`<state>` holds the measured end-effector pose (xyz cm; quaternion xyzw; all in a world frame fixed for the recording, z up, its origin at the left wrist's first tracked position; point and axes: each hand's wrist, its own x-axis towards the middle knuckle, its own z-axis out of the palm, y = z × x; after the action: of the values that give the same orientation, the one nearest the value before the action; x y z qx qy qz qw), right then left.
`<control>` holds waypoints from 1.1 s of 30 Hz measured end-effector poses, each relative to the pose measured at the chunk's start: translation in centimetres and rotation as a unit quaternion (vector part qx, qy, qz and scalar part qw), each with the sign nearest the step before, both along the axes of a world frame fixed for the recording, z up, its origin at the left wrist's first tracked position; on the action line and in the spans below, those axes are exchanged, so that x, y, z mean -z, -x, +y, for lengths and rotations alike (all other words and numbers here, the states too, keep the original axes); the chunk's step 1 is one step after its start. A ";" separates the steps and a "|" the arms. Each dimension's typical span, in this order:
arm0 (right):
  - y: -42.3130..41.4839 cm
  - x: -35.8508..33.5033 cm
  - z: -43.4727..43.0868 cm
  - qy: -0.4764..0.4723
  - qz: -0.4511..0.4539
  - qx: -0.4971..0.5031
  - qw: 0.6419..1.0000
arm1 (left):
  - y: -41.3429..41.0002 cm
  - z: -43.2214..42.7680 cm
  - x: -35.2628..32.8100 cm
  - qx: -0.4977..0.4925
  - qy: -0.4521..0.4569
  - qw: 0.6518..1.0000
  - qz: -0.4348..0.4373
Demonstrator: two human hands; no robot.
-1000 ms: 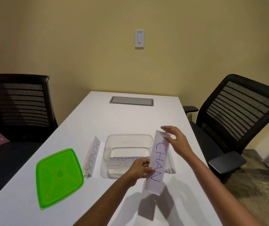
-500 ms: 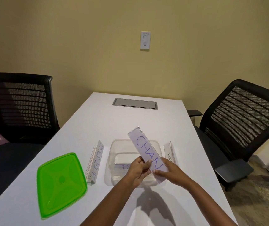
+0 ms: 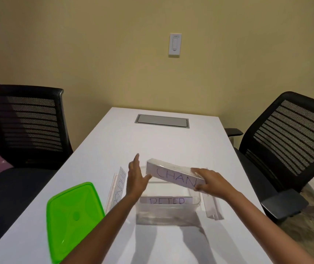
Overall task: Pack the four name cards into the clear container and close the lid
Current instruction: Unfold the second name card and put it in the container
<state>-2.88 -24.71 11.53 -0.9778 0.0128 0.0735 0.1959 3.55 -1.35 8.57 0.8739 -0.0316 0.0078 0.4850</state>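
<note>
My right hand's fingers (image 3: 200, 173) pinch one end of the CHAN card (image 3: 173, 176), held tilted above the clear container (image 3: 167, 208); my left hand (image 3: 136, 178), fingers spread, touches its other end. The PETER card (image 3: 166, 200) lies inside. On the tabletop (image 3: 171, 141), PHUNSUK card (image 3: 117, 189) left, fourth card (image 3: 212, 208) right, green lid (image 3: 74, 216) farther left.

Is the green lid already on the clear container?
No, the green lid lies on the table left of the open clear container.
</note>
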 end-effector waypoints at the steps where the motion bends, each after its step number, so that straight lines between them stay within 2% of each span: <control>1: -0.6 -0.1 0.1 0.026 0.001 -0.012 1.000 | -0.5 0.6 0.0 0.037 -0.069 0.996 -0.046; 3: -1.8 -0.1 0.5 0.080 -0.004 -0.040 0.996 | -1.8 1.4 0.3 0.124 -0.216 0.963 -0.108; 5: -3.0 0.4 1.0 0.127 -0.019 -0.069 0.989 | -2.9 1.5 0.4 0.211 -0.351 0.902 -0.136; 6: -3.5 0.7 1.3 0.146 -0.024 -0.081 0.986 | -3.4 1.4 0.5 0.245 -0.389 0.878 -0.132; 8: -4.6 1.5 1.7 0.171 -0.024 -0.102 0.980 | -4.1 0.8 0.7 0.286 -0.426 0.854 -0.089; 12: -6.2 3.3 1.9 0.142 -0.001 -0.107 0.984 | -5.2 -0.1 2.1 0.306 -0.424 0.852 0.004; 19: -7.6 5.7 0.8 0.066 0.053 -0.097 0.992 | -7.3 -1.0 4.8 0.301 -0.436 0.846 0.068; 25: -9.2 7.3 1.1 0.112 0.102 -0.132 0.980 | -8.7 -1.7 6.5 0.316 -0.469 0.817 0.114; 33: -10.8 9.7 1.8 0.152 0.160 -0.131 0.967 | -9.7 -2.5 8.4 0.312 -0.503 0.796 0.124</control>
<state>7.94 -22.88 1.85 -0.9648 -0.0729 0.2509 0.0293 13.21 -3.80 0.20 0.9311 -0.2411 -0.2696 -0.0470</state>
